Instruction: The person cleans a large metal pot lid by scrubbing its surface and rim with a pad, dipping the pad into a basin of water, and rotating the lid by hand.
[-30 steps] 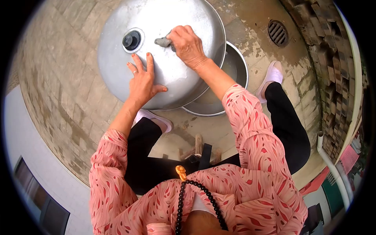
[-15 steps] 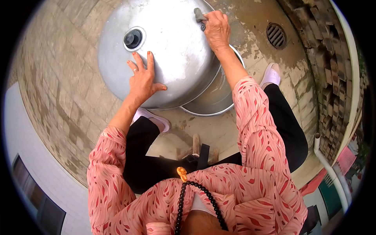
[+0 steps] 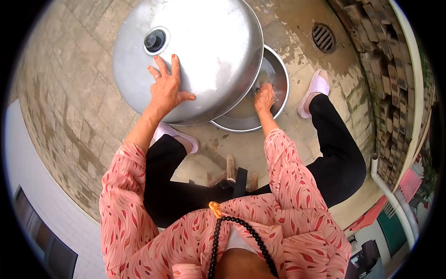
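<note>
Paving (image 3: 69, 93) below; left hand (image 3: 166, 90) wide-spread on lid (image 3: 218, 56), right hand (image 3: 264, 98) in basin (image 3: 281, 81), grip unclear.

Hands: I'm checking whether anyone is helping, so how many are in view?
2: the left hand rests on the metal lid, near its black knob; the right hand is inside the basin that the lid partly hides.

Paved flr (image 3: 69, 88) | mtl basin (image 3: 283, 76) on it | drain grate (image 3: 324, 38) | prob. wdn stool (image 3: 230, 166)
</note>
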`<action>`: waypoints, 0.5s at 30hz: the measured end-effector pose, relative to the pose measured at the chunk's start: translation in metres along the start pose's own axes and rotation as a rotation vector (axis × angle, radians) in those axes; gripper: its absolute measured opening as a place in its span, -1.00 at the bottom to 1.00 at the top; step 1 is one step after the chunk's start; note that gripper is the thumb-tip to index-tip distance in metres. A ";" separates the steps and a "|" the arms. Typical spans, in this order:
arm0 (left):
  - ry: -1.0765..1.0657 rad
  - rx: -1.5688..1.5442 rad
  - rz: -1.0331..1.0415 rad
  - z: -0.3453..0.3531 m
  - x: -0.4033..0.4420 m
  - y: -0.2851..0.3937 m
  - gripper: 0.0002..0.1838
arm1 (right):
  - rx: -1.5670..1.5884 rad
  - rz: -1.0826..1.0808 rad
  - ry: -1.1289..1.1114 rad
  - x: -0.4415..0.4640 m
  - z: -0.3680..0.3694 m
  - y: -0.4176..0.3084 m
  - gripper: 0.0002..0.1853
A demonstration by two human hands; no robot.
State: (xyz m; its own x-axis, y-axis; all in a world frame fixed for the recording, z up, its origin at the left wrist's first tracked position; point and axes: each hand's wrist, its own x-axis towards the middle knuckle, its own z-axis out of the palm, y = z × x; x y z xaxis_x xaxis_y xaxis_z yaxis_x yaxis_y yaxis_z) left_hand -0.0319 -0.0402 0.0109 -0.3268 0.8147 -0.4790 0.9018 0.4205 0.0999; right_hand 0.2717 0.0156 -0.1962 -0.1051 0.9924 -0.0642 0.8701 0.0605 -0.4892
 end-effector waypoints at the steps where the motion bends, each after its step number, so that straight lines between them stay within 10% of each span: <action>1: 0.016 -0.012 0.006 -0.001 0.001 -0.001 0.45 | 0.030 0.028 -0.091 -0.007 0.005 -0.007 -0.82; 4: 0.027 -0.037 0.014 0.001 -0.001 -0.001 0.45 | 1.177 1.010 -0.178 0.015 -0.022 -0.040 -0.83; 10: 0.022 0.000 -0.010 0.002 -0.001 0.000 0.48 | 0.668 -0.229 0.114 0.029 -0.108 -0.166 -0.61; 15: 0.021 -0.012 0.001 0.002 -0.001 -0.002 0.47 | 0.112 -0.808 0.037 0.066 -0.078 -0.183 -0.66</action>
State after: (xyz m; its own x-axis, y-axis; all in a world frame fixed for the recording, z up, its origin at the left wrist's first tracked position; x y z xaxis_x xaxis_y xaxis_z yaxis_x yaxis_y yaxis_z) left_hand -0.0332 -0.0429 0.0090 -0.3318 0.8235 -0.4602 0.8986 0.4244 0.1114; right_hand 0.1428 0.0782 -0.0426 -0.6619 0.6502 0.3730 0.4792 0.7497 -0.4564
